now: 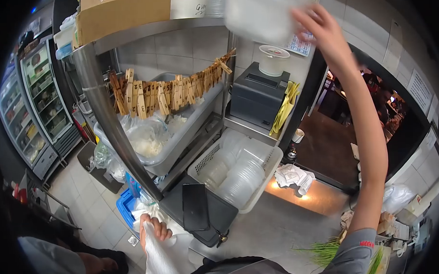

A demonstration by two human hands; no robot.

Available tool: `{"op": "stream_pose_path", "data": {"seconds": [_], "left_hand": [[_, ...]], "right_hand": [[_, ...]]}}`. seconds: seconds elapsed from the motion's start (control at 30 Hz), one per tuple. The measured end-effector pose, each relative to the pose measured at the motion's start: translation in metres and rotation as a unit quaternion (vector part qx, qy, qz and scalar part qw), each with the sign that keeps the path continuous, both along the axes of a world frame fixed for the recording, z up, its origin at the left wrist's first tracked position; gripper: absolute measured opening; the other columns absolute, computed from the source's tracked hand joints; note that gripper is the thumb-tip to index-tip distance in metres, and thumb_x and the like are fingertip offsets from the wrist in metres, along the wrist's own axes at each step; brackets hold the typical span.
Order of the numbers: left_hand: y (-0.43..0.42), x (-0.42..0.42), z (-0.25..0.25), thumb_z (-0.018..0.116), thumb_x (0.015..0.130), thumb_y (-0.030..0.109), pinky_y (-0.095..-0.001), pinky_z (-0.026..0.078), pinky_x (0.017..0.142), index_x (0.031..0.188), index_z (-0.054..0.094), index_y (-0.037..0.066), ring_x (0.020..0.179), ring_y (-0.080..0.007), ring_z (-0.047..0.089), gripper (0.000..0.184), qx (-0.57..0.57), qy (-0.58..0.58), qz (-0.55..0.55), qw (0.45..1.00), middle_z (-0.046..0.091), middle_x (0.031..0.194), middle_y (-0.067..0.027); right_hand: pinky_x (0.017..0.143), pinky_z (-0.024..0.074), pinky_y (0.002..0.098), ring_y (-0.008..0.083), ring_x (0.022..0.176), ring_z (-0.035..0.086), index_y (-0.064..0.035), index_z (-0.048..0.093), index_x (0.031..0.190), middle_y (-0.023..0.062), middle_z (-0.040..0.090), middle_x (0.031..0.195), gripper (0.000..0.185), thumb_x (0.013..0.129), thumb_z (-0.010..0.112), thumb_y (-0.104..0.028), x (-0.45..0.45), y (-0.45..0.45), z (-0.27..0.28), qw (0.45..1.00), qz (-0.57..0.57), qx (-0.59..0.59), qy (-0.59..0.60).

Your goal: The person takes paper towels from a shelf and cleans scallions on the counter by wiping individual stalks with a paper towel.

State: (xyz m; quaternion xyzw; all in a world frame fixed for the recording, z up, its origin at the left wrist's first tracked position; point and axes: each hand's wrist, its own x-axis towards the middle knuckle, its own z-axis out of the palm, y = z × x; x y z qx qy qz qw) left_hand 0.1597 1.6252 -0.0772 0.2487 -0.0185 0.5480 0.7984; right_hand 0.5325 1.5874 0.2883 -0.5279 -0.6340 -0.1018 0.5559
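Observation:
My left hand (156,228), low and left of centre, is closed around a crumpled white paper towel (168,257) that hangs down from it. High at the upper right, my right hand (317,27) is raised with curled fingers at the right edge of a whitish plastic container (263,14). That container is smeared by motion and partly cut off by the top of the view, so its details do not show. Near my left hand, a black phone (195,207) lies on a dark flat case (222,209).
A white basket (273,165) holds stacked clear plastic lids. Numbered wooden clothespins (174,94) hang along the metal shelf. Behind stands a black printer (259,94). A crumpled white cloth (294,178) rests by the pass-through window. Green stalks (325,253) lie on the counter.

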Motion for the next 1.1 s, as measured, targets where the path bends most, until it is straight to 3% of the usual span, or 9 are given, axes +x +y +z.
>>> {"op": "stream_pose_path", "data": {"seconds": [0.07, 0.2, 0.37, 0.53, 0.73, 0.87, 0.9, 0.93, 1.1], "left_hand": [[0.006, -0.007, -0.006, 0.044, 0.091, 0.025, -0.0316, 0.04, 0.05, 0.097, 0.035, 0.009, 0.048, -0.0156, 0.039, 0.019, 0.008, -0.011, 0.017, 1.0, 0.038, 0.06, -0.0055], [0.022, -0.025, -0.022, 0.044, 0.09, 0.018, -0.0316, 0.042, 0.057, 0.099, 0.039, 0.007, 0.054, -0.0166, 0.045, 0.015, 0.06, -0.029, -0.026, 0.997, 0.045, 0.067, -0.0065], [0.06, -0.049, -0.057, 0.05, 0.088, 0.023, -0.0359, 0.04, 0.063, 0.105, 0.034, 0.011, 0.06, -0.0202, 0.043, 0.026, 0.139, -0.026, -0.089, 0.986, 0.044, 0.073, -0.0084], [0.067, -0.047, -0.049, 0.056, 0.084, 0.02, -0.0324, 0.04, 0.063, 0.1, 0.038, 0.009, 0.061, -0.0182, 0.043, 0.026, 0.152, 0.033, -0.019, 0.988, 0.044, 0.073, -0.007], [0.047, -0.05, -0.03, 0.06, 0.081, 0.017, -0.0288, 0.039, 0.063, 0.095, 0.042, 0.006, 0.062, -0.0162, 0.043, 0.025, 0.198, 0.253, 0.149, 0.935, 0.043, 0.073, -0.0055], [0.025, -0.046, -0.014, 0.063, 0.078, 0.015, -0.0263, 0.039, 0.063, 0.091, 0.044, 0.004, 0.062, -0.0148, 0.044, 0.025, 0.246, 0.345, 0.2, 0.884, 0.043, 0.073, -0.0045], [0.019, -0.042, -0.01, 0.064, 0.078, 0.014, -0.0257, 0.039, 0.063, 0.09, 0.045, 0.004, 0.062, -0.0145, 0.044, 0.025, 0.256, 0.357, 0.202, 0.875, 0.043, 0.073, -0.0042], [0.012, -0.035, -0.001, 0.062, 0.078, 0.009, -0.0202, 0.038, 0.062, 0.08, 0.049, 0.002, 0.063, -0.0109, 0.045, 0.015, 0.283, 0.356, 0.222, 0.863, 0.046, 0.074, -0.0022], [-0.042, -0.006, 0.016, 0.064, 0.079, 0.014, -0.0219, 0.039, 0.061, 0.082, 0.049, 0.001, 0.065, -0.0101, 0.049, 0.02, 0.233, 0.396, 0.125, 0.88, 0.053, 0.072, -0.0048]], "right_hand": [[0.053, 0.0463, 0.0224, 0.0118, 0.067, 0.054, -0.0002, 0.037, 0.121, 0.0146, 0.055, 0.093, 0.06, 0.08, 0.065, -0.033, -0.009, 0.06, 0.038, 0.998, 0.009, 0.018, 0.051], [0.057, 0.0465, 0.0332, 0.0192, 0.062, 0.055, -0.0003, 0.05, 0.094, 0.0106, 0.057, 0.072, 0.044, 0.075, 0.068, -0.035, 0.001, 0.194, 0.09, 0.969, -0.079, 0.229, -0.054], [0.087, 0.0422, 0.0433, 0.0361, 0.106, 0.051, -0.0051, 0.035, 0.125, 0.0214, 0.048, 0.12, 0.066, 0.075, 0.065, -0.037, -0.031, 0.297, 0.108, 0.913, -0.203, 0.351, -0.038], [0.097, 0.0347, 0.0463, 0.038, 0.117, 0.042, -0.0217, 0.014, 0.139, 0.0204, 0.031, 0.136, 0.064, 0.085, 0.05, -0.02, -0.073, 0.266, 0.098, 0.985, -0.169, -0.021, 0.014], [0.099, 0.03, 0.0505, 0.0383, 0.125, 0.032, -0.0229, 0.01, 0.141, 0.0209, 0.018, 0.142, 0.066, 0.086, 0.044, -0.013, -0.07, 0.319, 0.089, 0.964, -0.24, 0.116, 0.02], [0.106, 0.0112, 0.0512, 0.0379, 0.133, 0.009, -0.0201, 0.003, 0.142, 0.0176, 0.005, 0.146, 0.073, 0.085, 0.049, -0.015, -0.102, 0.213, 0.026, 0.911, -0.069, 0.35, -0.205], [0.074, 0.0396, 0.0426, 0.0318, 0.092, 0.049, -0.0051, 0.046, 0.114, 0.0163, 0.047, 0.107, 0.045, 0.077, 0.059, -0.027, -0.114, 0.194, 0.004, 0.835, -0.217, 0.446, -0.238], [0.079, 0.0334, 0.0474, 0.0385, 0.096, 0.044, -0.0069, 0.044, 0.117, 0.0188, 0.043, 0.11, 0.052, 0.071, 0.059, -0.025, -0.121, 0.16, -0.018, 0.84, -0.089, 0.455, -0.281], [0.093, 0.0314, 0.0515, 0.0266, 0.108, 0.047, -0.0006, 0.05, 0.111, 0.0159, 0.05, 0.111, 0.06, 0.07, 0.065, -0.041, -0.145, -0.029, -0.167, 0.909, 0.162, 0.033, -0.382]]}}
